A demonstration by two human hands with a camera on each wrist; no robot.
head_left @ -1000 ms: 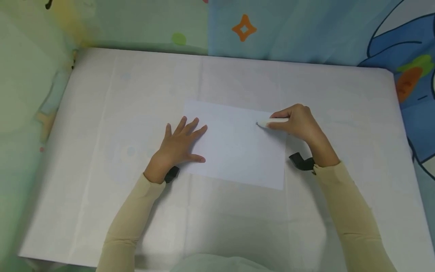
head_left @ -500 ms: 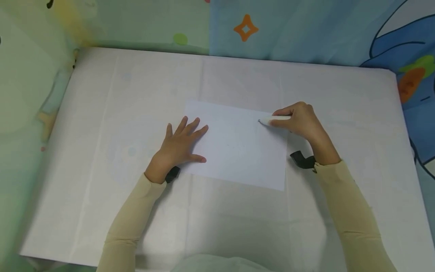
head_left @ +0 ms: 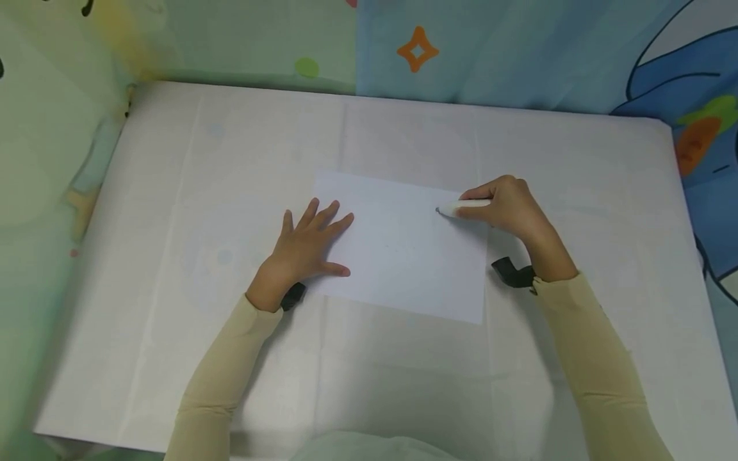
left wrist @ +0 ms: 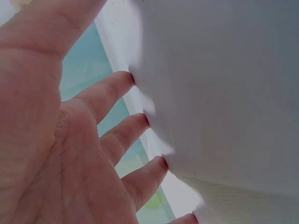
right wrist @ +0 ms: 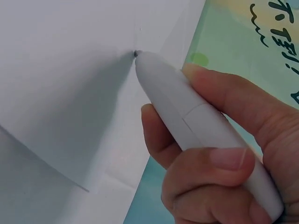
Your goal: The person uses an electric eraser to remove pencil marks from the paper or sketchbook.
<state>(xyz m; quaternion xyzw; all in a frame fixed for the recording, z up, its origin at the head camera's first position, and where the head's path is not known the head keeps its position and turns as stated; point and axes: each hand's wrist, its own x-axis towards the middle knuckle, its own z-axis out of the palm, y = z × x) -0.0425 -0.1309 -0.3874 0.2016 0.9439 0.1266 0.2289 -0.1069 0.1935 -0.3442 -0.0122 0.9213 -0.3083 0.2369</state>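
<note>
A white sheet of paper (head_left: 403, 269) lies slightly turned on the table, with faint specks near its middle. On its left edge rests my left hand (head_left: 300, 253), fingers spread; in the left wrist view the fingertips (left wrist: 141, 119) touch the sheet and the white surface beside it. My right hand (head_left: 510, 208) grips a thick, smooth white pen (head_left: 469, 206) near the sheet's upper right corner. Seen in the right wrist view, the pen (right wrist: 175, 105) is tilted, and its small dark tip meets the paper; fingers and thumb wrap its body and hide part of it.
A white cloth covers the table (head_left: 230, 147), with fold lines across it. Patterned green and blue curtains (head_left: 490, 51) stand behind and beside it. Black wrist-camera mounts (head_left: 512, 273) stick out below the wrists.
The right hand and pen tip shift slightly up and right, then back down and left, near the sheet's upper right corner. The left hand stays in place on the paper.
</note>
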